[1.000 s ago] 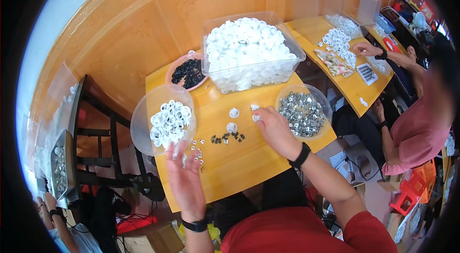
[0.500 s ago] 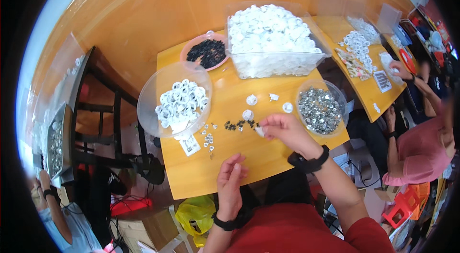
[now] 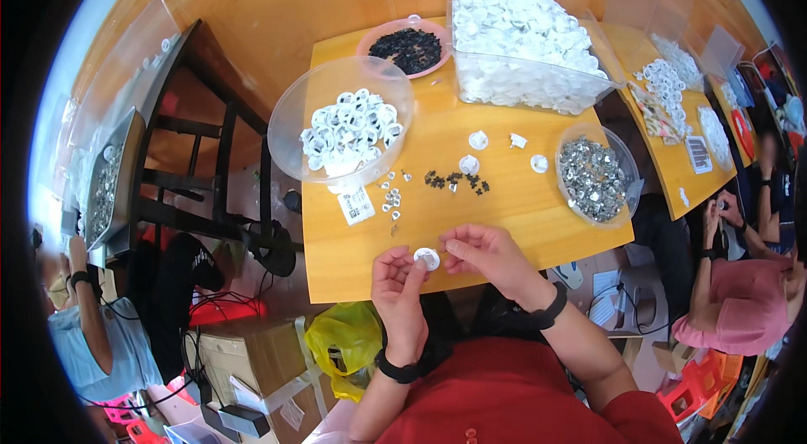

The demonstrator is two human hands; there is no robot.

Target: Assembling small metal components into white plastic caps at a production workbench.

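Near the front edge of the wooden table, my left hand (image 3: 400,296) grips a small round white plastic piece (image 3: 427,258) between thumb and fingers. Just to its right is my right hand (image 3: 494,262), thumb and fingertips pinched together; whatever may be between them is too small to make out. Beyond my hands lies a row of small black parts (image 3: 435,180). A white round piece (image 3: 469,165) rests against that row, with more white pieces (image 3: 478,140) behind it. Several small metal parts (image 3: 392,198) lie to the left.
A clear bowl (image 3: 290,141) of white rings stands left, a pink bowl (image 3: 367,42) of black parts behind it. At the back is a clear bin (image 3: 538,82) heaped with white pieces; right, a tub (image 3: 598,179) of metal parts. Co-workers sit at both sides.
The white piece has passed from my right hand to my left, which was open and empty. My right hand has come back toward the table's front edge. The view has shifted.
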